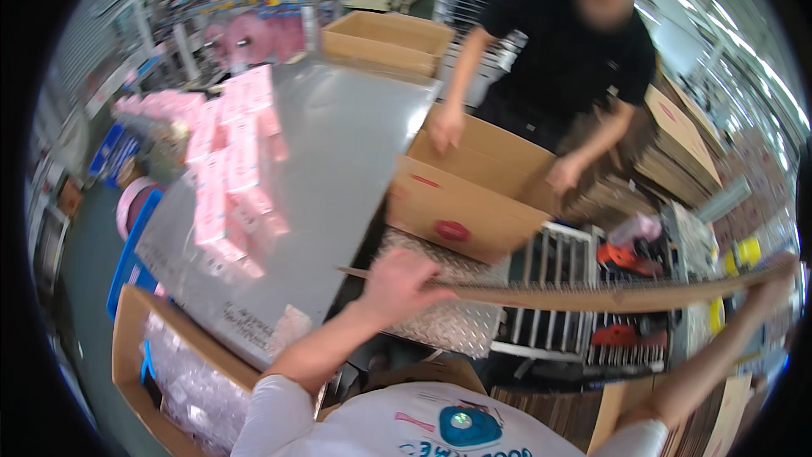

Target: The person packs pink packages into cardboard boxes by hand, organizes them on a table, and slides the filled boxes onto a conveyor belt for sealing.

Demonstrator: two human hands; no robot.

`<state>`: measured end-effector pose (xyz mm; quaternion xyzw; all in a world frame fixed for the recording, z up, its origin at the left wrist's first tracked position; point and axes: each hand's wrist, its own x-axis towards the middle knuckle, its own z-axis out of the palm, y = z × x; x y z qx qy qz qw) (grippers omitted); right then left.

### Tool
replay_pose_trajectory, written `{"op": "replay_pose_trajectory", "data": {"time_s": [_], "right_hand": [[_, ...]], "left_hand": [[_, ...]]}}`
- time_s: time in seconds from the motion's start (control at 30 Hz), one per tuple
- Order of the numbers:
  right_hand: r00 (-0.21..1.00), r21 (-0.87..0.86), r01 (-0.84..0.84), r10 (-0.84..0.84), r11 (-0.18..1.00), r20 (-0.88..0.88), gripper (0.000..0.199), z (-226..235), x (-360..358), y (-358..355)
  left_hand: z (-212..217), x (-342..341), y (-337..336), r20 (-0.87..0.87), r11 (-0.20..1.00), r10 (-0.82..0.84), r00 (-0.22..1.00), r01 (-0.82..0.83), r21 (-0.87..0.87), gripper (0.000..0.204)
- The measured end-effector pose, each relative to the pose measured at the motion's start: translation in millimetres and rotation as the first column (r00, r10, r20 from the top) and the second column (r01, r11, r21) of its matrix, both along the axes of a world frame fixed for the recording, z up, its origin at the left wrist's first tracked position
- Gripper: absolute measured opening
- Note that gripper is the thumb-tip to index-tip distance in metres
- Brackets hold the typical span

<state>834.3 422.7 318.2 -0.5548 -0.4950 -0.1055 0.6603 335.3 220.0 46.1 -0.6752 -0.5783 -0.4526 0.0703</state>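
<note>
A flattened cardboard box (592, 297) stretches edge-on across the space in front of me. My left hand (401, 286) is closed around its left end, fingers curled over the edge. At the far right, my right hand (774, 283) grips the other end, partly lost in the blur near the rim. Just beyond stands an open brown carton (465, 211) with a red mark on its side. A co-worker (567, 51) in a black shirt and cap has one hand on each side of that carton.
Pink packages (233, 165) lie in piles on the metal table (330, 127) to the left. Another open carton (385, 38) stands at its far end. A box of clear plastic (199, 372) sits at lower left. Rollers (554, 267) run right of centre; stacked flat cardboard (681, 144) stands behind.
</note>
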Motion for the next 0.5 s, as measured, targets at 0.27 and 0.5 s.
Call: {"op": "replay_pose_trajectory", "data": {"time_s": [0.27, 0.5], "right_hand": [[0.971, -0.391, -0.223, 0.167, 0.893, -0.172, 0.071, -370, -80, 62], [0.874, -0.439, -0.449, 0.282, 0.778, -0.396, 0.090, -348, -116, 36]], "left_hand": [[-26, 41, 40, -0.366, 0.984, -0.071, 0.928, 0.005, -0.178, 0.024], [11, 33, 59, -0.154, 0.695, -0.132, 0.979, -0.020, -0.719, 0.028]]}}
